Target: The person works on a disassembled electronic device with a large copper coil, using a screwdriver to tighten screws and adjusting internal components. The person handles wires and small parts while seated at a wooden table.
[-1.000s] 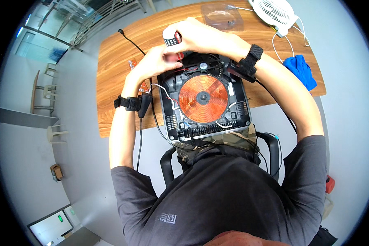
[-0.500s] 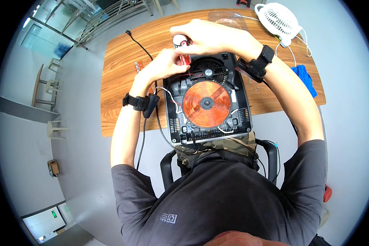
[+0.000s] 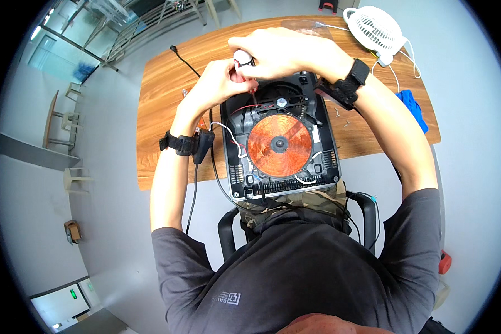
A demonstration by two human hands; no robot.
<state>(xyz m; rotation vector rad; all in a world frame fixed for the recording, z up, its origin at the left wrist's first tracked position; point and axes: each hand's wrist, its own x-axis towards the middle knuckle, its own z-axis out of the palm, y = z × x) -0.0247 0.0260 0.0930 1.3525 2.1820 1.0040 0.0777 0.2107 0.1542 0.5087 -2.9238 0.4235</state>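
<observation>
An opened black appliance (image 3: 328, 167) rests on my lap and the table edge, exposing a round copper coil (image 3: 261, 142), wires and a dark fan (image 3: 281, 89). My right hand (image 3: 267, 53) grips the top of a red-and-white screwdriver (image 3: 242, 58), standing upright over the appliance's upper left part beside the fan. My left hand (image 3: 225, 80) is closed around its lower handle, just below my right; the thin shaft reaches down toward the fan bracket. The exact spot where the tip rests is too small to tell.
The wooden table (image 3: 161, 122) carries a white fan (image 3: 373, 30), a blue cloth (image 3: 412, 108), a clear plastic tray (image 3: 306, 26) partly behind my right hand, loose screws (image 3: 345, 123), an orange board (image 3: 186, 93) and black cables. A chair armrest (image 3: 367, 217) flanks me.
Both hands remain on the screwdriver, shifting a little with small changes of grip. The whole view has moved slightly, with the appliance appearing lower and further right than a second ago.
</observation>
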